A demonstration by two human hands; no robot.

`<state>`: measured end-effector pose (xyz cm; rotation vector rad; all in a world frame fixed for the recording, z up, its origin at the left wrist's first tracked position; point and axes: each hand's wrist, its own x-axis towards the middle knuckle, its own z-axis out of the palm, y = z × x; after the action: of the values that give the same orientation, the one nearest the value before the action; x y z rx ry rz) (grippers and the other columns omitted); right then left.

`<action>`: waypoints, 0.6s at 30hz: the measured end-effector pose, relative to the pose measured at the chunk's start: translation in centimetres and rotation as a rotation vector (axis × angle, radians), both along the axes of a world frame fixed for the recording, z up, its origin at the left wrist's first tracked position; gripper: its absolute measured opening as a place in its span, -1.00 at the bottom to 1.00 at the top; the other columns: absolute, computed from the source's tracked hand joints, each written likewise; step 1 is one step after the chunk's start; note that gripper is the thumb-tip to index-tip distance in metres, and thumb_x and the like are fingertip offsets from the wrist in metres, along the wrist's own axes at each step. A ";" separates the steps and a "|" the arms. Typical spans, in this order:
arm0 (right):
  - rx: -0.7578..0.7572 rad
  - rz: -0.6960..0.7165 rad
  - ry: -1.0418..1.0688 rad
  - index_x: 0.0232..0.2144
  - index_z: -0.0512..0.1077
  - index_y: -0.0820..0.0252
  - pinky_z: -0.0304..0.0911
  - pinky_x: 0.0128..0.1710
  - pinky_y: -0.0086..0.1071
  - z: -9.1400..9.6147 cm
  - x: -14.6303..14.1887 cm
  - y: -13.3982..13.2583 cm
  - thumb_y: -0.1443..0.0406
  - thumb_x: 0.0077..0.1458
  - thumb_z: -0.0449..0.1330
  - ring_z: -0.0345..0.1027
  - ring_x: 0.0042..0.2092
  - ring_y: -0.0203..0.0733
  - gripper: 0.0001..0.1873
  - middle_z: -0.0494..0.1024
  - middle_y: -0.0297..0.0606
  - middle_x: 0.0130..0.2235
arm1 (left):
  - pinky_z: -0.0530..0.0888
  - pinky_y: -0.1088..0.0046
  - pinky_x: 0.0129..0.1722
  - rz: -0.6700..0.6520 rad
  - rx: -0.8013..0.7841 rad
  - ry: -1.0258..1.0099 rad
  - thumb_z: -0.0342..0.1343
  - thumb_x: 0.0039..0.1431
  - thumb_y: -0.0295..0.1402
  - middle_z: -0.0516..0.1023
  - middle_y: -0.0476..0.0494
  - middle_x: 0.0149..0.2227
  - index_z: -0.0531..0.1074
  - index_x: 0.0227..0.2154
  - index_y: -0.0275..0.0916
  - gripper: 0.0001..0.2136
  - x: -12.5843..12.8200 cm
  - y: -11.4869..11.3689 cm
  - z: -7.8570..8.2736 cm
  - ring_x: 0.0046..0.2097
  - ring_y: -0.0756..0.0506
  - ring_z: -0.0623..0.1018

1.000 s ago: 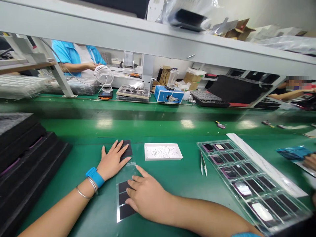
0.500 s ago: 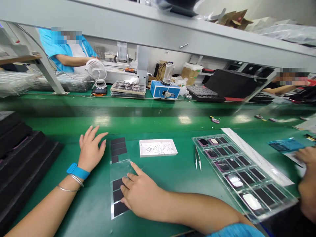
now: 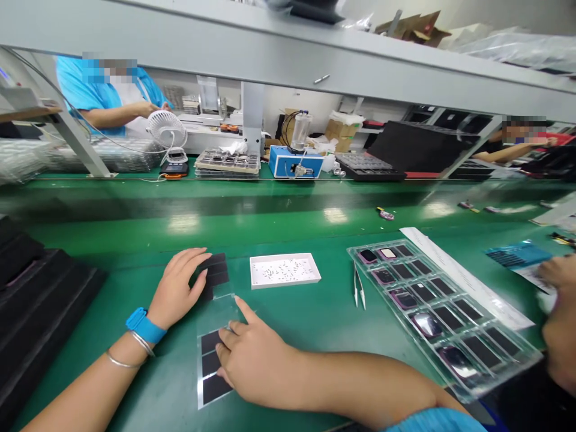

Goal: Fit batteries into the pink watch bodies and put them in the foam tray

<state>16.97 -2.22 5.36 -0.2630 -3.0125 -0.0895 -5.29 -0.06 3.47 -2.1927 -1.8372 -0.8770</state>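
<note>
- Item: a clear film strip (image 3: 215, 313) bearing black rectangular pieces (image 3: 210, 365), lying flat on the green tabletop (image 3: 315, 327), in front of the person and between a stack of dark foam (image 3: 58, 306) on one side and a shallow white tray (image 3: 285, 284) of tiny parts on the other.
- Left hand (image 3: 177, 288): placed over the far end of the strip, fingers half curled, a gap showing between thumb and index finger. The fingertips were partly turned from view, so whether they had a pinch on the edge could not be told.
- Right hand (image 3: 258, 360): laid palm down over the near part, fingers spread, index finger extended along the bare film. It appeared to steady the strip and had nothing closed in its grip.
- Handling, as judged: very light, thin and limp; the glossy film would likely slide under dry fingers, cling to the smooth surface and crease if bent sharply. The black pieces looked thin and liable to mark or lift at their edges.
- Recommended hold: the bare margin or a corner, with the other hand pressing flat nearby; finger pressure on the black faces was best avoided.
- Nearby: white-tipped tweezers (image 3: 363, 299) lay just beside a clear compartment tray (image 3: 508, 367), apart from both hands.
</note>
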 end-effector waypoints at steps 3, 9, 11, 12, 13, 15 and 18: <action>-0.009 0.003 0.006 -0.31 0.50 0.30 -0.25 0.23 0.14 0.1 0.0 0.0 0.29 0.14 0.09 0.39 -0.18 -0.05 -0.78 0.54 -0.03 -0.17 | 0.17 0.07 0.19 -0.019 -0.173 0.111 -0.19 0.24 -0.24 0.29 -0.20 0.17 0.30 0.06 -0.18 -0.62 0.0 0.1 -1.0 0.19 -0.19 0.25; 0.000 -0.002 0.004 -0.31 0.50 0.30 -0.26 0.22 0.16 0.3 0.0 0.0 0.27 0.14 0.09 0.40 -0.17 -0.05 -0.77 0.54 -0.02 -0.16 | 0.16 0.08 0.20 -0.034 -0.257 0.127 -0.18 0.24 -0.17 0.29 -0.15 0.18 0.32 0.06 -0.13 -0.60 -0.5 0.3 -1.5 0.23 -0.19 0.21; 0.006 -0.002 0.002 -0.30 0.50 0.29 -0.27 0.22 0.16 0.2 0.1 0.0 0.28 0.13 0.09 0.39 -0.16 -0.06 -0.78 0.54 -0.04 -0.17 | 0.13 0.13 0.22 0.007 -0.104 0.098 -0.19 0.25 -0.18 0.25 -0.18 0.20 0.25 0.10 -0.18 -0.58 -0.2 0.2 -0.7 0.25 -0.18 0.16; 0.007 -0.003 -0.002 -0.29 0.50 0.28 -0.27 0.23 0.16 0.2 0.1 0.0 0.28 0.14 0.09 0.39 -0.15 -0.06 -0.78 0.54 -0.06 -0.17 | 0.08 0.12 0.24 0.055 -0.034 0.090 -0.20 0.26 -0.19 0.19 -0.20 0.23 0.18 0.15 -0.20 -0.56 0.0 0.1 -0.4 0.28 -0.18 0.10; 0.006 -0.004 -0.008 -0.30 0.49 0.27 -0.27 0.23 0.15 0.2 0.1 0.0 0.28 0.14 0.09 0.38 -0.15 -0.07 -0.79 0.54 -0.07 -0.18 | 0.03 0.08 0.25 0.112 0.003 0.092 -0.21 0.26 -0.19 0.10 -0.22 0.27 0.11 0.20 -0.21 -0.53 0.2 0.0 -0.2 0.30 -0.19 0.03; 0.004 -0.008 -0.015 -0.31 0.49 0.25 -0.26 0.23 0.14 0.3 0.1 0.0 0.27 0.14 0.09 0.38 -0.16 -0.09 -0.79 0.54 -0.10 -0.19 | -0.01 -0.05 0.23 0.175 -0.078 0.133 -0.22 0.26 -0.15 -0.01 -0.22 0.30 0.02 0.24 -0.20 -0.49 0.4 -0.2 -0.4 0.31 -0.25 -0.05; 0.009 -0.006 -0.002 -0.32 0.49 0.27 -0.21 0.20 0.18 0.4 0.1 0.0 0.25 0.16 0.08 0.38 -0.21 -0.07 -0.76 0.54 -0.09 -0.22 | 0.01 -0.16 0.19 0.146 -0.392 0.225 -0.24 0.25 -0.09 -0.03 -0.13 0.31 0.01 0.24 -0.10 -0.48 0.2 -0.3 -1.4 0.31 -0.28 -0.04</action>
<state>17.03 -2.19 5.79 -0.2714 -3.0132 -0.1036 -5.12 -0.32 2.09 -2.2123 -2.1602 -0.2434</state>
